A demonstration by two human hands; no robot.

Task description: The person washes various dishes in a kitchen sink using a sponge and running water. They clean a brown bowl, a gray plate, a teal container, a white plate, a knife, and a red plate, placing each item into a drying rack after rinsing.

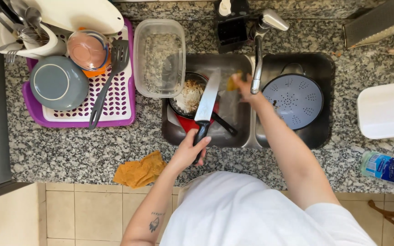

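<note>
left hand (189,150) grips knife (206,104) over sink (247,141) — faucet (258,50) beside it.

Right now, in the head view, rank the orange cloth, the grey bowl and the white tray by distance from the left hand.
1. orange cloth, on the counter just left of the left hand.
2. grey bowl, upturned in the drying rack, far left.
3. white tray, far right on the counter.

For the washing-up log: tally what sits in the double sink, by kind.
Knife, held by the left hand: 1
Dirty pan: 1
Red dish: 1
Colander: 1
Yellow sponge, in the right hand: 1
Total: 5
</note>
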